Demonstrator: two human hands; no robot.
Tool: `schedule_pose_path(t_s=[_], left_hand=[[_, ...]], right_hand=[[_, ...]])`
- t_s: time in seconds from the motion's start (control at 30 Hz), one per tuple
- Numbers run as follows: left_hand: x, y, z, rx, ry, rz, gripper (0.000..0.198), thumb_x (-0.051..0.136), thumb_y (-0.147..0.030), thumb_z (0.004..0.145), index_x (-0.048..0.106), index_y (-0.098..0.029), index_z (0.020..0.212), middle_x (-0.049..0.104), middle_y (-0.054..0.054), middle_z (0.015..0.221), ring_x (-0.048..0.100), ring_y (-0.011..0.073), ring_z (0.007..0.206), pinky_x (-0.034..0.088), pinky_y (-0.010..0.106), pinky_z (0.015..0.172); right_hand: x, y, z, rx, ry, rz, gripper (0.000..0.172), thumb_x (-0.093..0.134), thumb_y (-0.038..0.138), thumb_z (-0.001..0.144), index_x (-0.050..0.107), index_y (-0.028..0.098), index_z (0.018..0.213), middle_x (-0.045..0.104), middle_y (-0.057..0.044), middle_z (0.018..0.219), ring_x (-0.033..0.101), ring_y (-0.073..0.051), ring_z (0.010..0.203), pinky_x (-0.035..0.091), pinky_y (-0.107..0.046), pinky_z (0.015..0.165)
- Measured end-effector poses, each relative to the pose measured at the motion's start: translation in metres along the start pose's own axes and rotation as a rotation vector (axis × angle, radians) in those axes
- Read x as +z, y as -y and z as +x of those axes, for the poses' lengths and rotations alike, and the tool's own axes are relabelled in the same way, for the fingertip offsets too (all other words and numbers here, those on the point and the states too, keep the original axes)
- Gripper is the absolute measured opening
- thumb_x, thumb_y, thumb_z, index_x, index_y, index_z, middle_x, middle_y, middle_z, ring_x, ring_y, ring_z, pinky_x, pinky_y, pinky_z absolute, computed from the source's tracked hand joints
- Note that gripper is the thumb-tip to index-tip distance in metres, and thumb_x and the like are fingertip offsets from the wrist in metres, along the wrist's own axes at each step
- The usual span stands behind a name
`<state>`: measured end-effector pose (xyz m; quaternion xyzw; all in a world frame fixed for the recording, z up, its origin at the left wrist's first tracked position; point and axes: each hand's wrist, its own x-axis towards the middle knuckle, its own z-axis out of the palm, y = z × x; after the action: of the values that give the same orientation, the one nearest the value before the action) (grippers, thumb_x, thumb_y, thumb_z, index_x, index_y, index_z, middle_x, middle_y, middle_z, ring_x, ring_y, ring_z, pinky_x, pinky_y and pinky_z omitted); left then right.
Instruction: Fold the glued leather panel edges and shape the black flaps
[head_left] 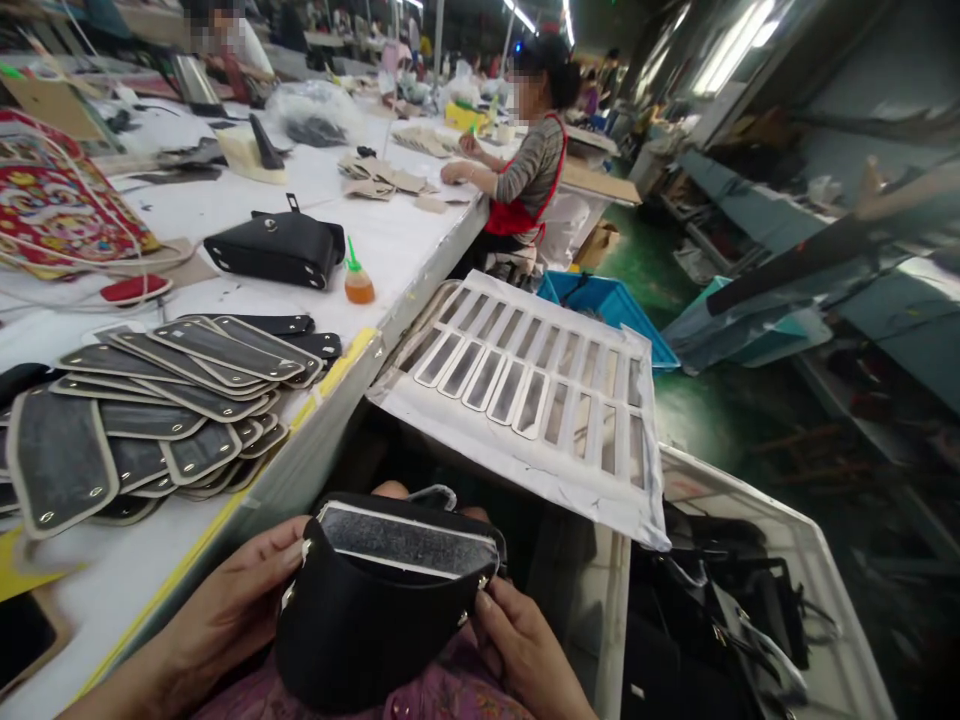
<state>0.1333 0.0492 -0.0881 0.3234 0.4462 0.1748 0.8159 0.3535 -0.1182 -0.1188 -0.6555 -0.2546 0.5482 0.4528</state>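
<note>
A black handbag (352,630) with metal studs rests over my lap, its flap hanging toward me. A grey panel with a pale border (405,540) shows along its upper side. My left hand (251,585) grips the bag's left edge near the studs, thumb on top. At the opposite edge, my right hand (517,630) pinches the corner beside a stud. Both hands' far fingers are partly hidden behind the bag. To the left on the table lies a pile of dark panels with pale edges and metal eyelets (187,380).
A finished-looking black bag (274,245) and a glue bottle with green nozzle (359,280) stand on the white table (405,235). A white board with pale-edged strips (525,450) slants ahead. At right, a crate (847,620) holds black bags. A co-worker in a red apron (536,170) sits beyond.
</note>
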Motion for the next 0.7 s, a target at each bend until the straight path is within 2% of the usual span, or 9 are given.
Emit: schedule_pose_path(t_s=[0.1,0.17,0.27,0.47,0.7], left_hand=[[-0.018,-0.002,0.017,0.109,-0.156,0.329,0.034,0.068,-0.049,0.066,0.059,-0.019,0.08,0.055,0.0,0.066,0.05,0.0142,0.058,0.043,0.021,0.052],[-0.033,-0.002,0.025,0.161,-0.259,0.627,0.037,0.064,-0.053,0.068,0.06,-0.02,0.085,0.057,-0.001,0.069,0.05,0.0147,0.059,0.042,0.02,0.053],[-0.045,0.002,0.035,0.148,-0.294,0.919,0.042,0.058,-0.058,0.071,0.06,-0.019,0.085,0.055,-0.002,0.066,0.047,0.0136,0.054,0.038,0.02,0.05],[-0.042,0.006,0.045,0.086,-0.259,1.002,0.043,0.052,-0.06,0.074,0.055,-0.018,0.07,0.047,-0.002,0.061,0.042,0.0126,0.057,0.032,0.017,0.049],[-0.045,0.007,0.049,0.04,-0.243,0.944,0.045,0.051,-0.062,0.074,0.051,-0.017,0.071,0.041,-0.003,0.061,0.038,0.0117,0.056,0.03,0.018,0.048]], right_hand=[[-0.017,-0.008,0.007,0.033,-0.087,-0.075,0.045,0.041,0.054,0.084,0.038,0.018,0.059,0.031,0.005,0.051,0.026,-0.007,0.044,0.022,-0.02,0.042],[-0.027,-0.014,0.013,0.002,-0.18,-0.232,0.042,0.045,0.05,0.083,0.04,0.017,0.057,0.033,0.004,0.054,0.03,-0.009,0.051,0.025,-0.021,0.046],[-0.036,-0.02,0.023,-0.017,-0.199,-0.379,0.037,0.047,0.044,0.083,0.048,0.015,0.06,0.039,0.002,0.059,0.036,-0.011,0.059,0.028,-0.022,0.053],[-0.042,-0.025,0.027,0.022,-0.18,-0.406,0.036,0.045,0.044,0.084,0.048,0.016,0.062,0.042,0.002,0.061,0.038,-0.012,0.061,0.03,-0.021,0.054],[-0.048,-0.027,0.03,0.021,-0.147,-0.464,0.035,0.045,0.042,0.085,0.049,0.015,0.062,0.044,0.002,0.058,0.038,-0.011,0.058,0.028,-0.022,0.053]])
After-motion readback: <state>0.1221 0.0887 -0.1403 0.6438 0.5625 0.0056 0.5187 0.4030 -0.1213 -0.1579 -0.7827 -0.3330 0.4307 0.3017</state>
